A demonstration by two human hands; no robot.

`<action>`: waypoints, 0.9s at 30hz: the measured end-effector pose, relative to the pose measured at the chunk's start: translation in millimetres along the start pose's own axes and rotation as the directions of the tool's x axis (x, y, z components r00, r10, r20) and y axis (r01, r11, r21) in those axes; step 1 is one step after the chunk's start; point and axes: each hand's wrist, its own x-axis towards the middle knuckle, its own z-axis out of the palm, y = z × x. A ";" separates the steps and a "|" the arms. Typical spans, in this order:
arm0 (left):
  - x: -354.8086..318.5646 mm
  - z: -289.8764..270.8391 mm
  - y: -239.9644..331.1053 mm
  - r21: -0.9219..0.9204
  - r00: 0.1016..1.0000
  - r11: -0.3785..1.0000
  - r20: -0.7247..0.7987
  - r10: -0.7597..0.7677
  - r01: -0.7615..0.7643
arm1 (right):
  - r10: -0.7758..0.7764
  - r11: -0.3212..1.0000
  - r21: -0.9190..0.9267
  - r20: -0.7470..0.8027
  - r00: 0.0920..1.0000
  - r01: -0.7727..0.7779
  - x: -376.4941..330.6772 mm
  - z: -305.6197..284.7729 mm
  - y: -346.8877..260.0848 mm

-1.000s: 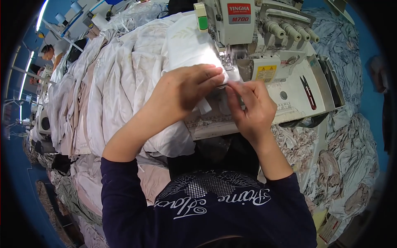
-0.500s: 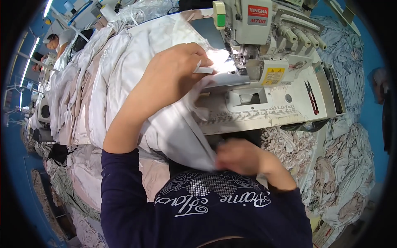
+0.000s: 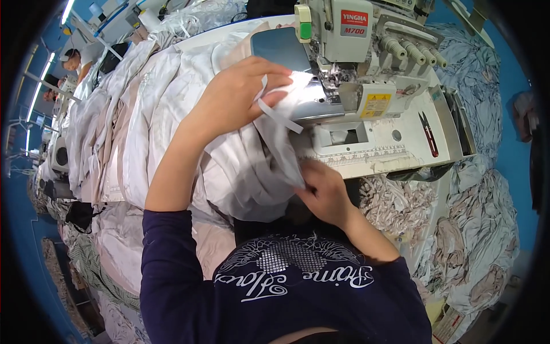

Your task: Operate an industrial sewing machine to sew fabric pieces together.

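Observation:
White, light fabric (image 3: pixel 243 175) spreads over the left side of a sewing machine (image 3: pixel 346 43) and hangs down in folds before me. My left hand (image 3: pixel 243 94) is closed on this fabric just left of the lit needle area, its fingertips close to the presser foot. A narrow white strip (image 3: pixel 281 118) loops out between its fingers, one end dangling. Below the machine bed, my right hand (image 3: pixel 323 189) grips a hanging edge of the fabric, with slight motion blur. Part of the cloth under my left hand is hidden.
Red-handled thread snips (image 3: pixel 428 135) lie on the machine table (image 3: pixel 395 135), beside a narrow bin (image 3: pixel 458 117). Crumpled fabric (image 3: pixel 475 241) is heaped at right, with pale scraps (image 3: pixel 395 203) below the table. More garments (image 3: pixel 109 126) drape at left. Another person (image 3: pixel 83 60) sits far left.
My right hand has risen toward the machine, lifting the fabric edge. The fabric has drawn back, baring more of the metal plate. The white strip hangs out farther from my left hand.

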 end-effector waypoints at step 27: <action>11.4 23.9 51.6 0.039 0.999 0.999 -0.038 0.023 -0.021 | 0.617 0.449 0.804 0.036 0.786 -0.390 15.4 -42.8 2.0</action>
